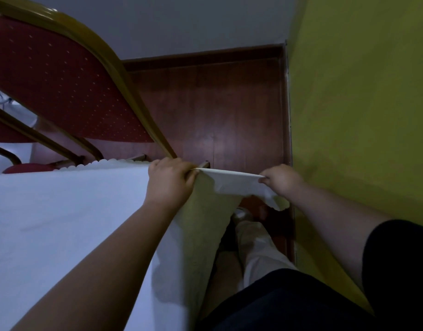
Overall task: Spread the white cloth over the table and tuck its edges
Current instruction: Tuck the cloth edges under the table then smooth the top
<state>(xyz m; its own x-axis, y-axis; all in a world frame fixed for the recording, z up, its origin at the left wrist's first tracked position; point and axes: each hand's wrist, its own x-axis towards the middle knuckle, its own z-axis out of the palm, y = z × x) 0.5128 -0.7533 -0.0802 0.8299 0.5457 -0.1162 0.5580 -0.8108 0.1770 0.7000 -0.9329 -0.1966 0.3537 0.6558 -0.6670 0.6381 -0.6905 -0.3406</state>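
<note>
A: Where is the white cloth [62, 211]?

B: It lies flat over the table and fills the lower left of the frame. Its far edge has little round scallops. At the table's corner, near the middle of the frame, it hangs down the side.

A: What is the left hand [169, 180] doing?

B: It sits at the table's corner. Its fingers are curled tight around the cloth's edge.

A: And the right hand [281, 179]?

B: It is to the right of the middle. Its fingers pinch the same edge, past the table. The cloth is pulled straight between both hands.

A: What else is there?

B: A red chair [62, 87] with a gold frame at the upper left, a green wall [361, 103] on the right, and a brown wood floor [217, 111] between them.
</note>
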